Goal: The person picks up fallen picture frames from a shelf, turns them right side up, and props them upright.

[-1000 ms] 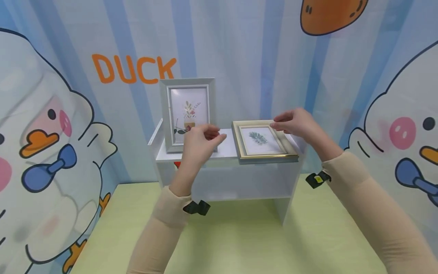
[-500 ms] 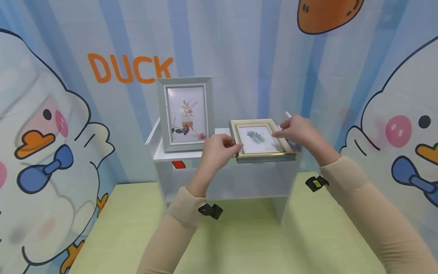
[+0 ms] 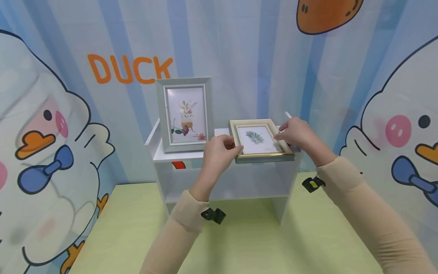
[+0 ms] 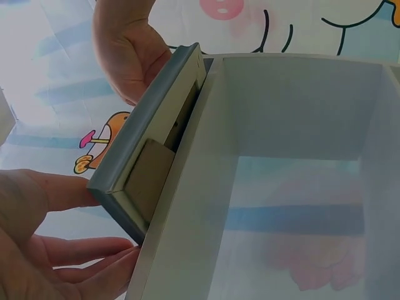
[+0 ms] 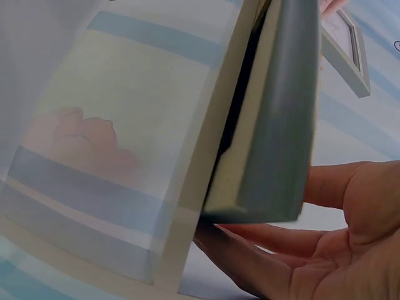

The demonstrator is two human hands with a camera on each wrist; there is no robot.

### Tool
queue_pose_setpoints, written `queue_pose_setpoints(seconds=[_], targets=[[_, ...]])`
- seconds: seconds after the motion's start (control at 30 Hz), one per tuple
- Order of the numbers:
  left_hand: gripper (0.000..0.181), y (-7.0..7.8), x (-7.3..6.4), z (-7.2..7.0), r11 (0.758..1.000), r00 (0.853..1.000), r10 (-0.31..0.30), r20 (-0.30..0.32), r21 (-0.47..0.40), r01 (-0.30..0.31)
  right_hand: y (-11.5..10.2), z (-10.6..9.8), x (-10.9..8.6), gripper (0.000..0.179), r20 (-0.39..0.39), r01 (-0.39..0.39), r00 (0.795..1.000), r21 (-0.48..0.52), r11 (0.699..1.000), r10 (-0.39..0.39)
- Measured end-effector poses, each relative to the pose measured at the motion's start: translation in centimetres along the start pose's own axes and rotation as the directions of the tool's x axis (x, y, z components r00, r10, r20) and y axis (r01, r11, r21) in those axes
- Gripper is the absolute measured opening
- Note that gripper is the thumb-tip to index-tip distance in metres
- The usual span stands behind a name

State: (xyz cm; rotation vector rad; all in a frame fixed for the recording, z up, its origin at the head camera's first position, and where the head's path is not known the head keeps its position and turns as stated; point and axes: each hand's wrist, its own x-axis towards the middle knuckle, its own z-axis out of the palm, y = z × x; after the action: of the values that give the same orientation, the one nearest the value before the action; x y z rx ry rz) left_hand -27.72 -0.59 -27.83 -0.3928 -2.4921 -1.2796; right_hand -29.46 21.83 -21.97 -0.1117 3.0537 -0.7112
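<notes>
A picture frame point(image 3: 254, 139) with a gold front edge and a green leaf print lies face up on the right of the white shelf top. My left hand point(image 3: 219, 155) grips its left front corner. In the left wrist view, the thumb of my left hand point(image 4: 81, 269) meets the face of the picture frame point(image 4: 140, 134), with the other fingers at its underside. Along the right side, my right hand point(image 3: 295, 132) holds the same frame. The right wrist view shows my right hand point(image 5: 350, 244) with fingers under the picture frame point(image 5: 275, 137) and thumb against its face.
On the left of the shelf top a silver-grey picture frame point(image 3: 185, 114) with a potted plant print stands upright. The white shelf point(image 3: 226, 182) has a lower level and raised sides. It stands on a pale yellow surface point(image 3: 253, 247) before a blue duck-print curtain point(image 3: 236, 57).
My left hand has moved right, from before the grey frame to the gold-edged frame's left corner. My right hand has come down onto its right side. Over the last half second little differs.
</notes>
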Motion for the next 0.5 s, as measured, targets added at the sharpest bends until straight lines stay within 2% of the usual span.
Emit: queue_pose_setpoints(seconds=[0.23, 0.5], targets=[[0.033, -0.06, -0.29, 0.43, 0.998, 0.999, 0.001, -0.054, -0.055, -0.004, 0.1, 0.31, 0.01, 0.046, -0.031, -0.014, 0.999, 0.066, 0.998, 0.016], [0.027, -0.46, -0.35, 0.82, 0.985, 0.992, 0.017, -0.124, -0.169, -0.037, 0.05, 0.62, 0.46, 0.049, -0.04, 0.002, 0.999, 0.058, 0.998, 0.001]])
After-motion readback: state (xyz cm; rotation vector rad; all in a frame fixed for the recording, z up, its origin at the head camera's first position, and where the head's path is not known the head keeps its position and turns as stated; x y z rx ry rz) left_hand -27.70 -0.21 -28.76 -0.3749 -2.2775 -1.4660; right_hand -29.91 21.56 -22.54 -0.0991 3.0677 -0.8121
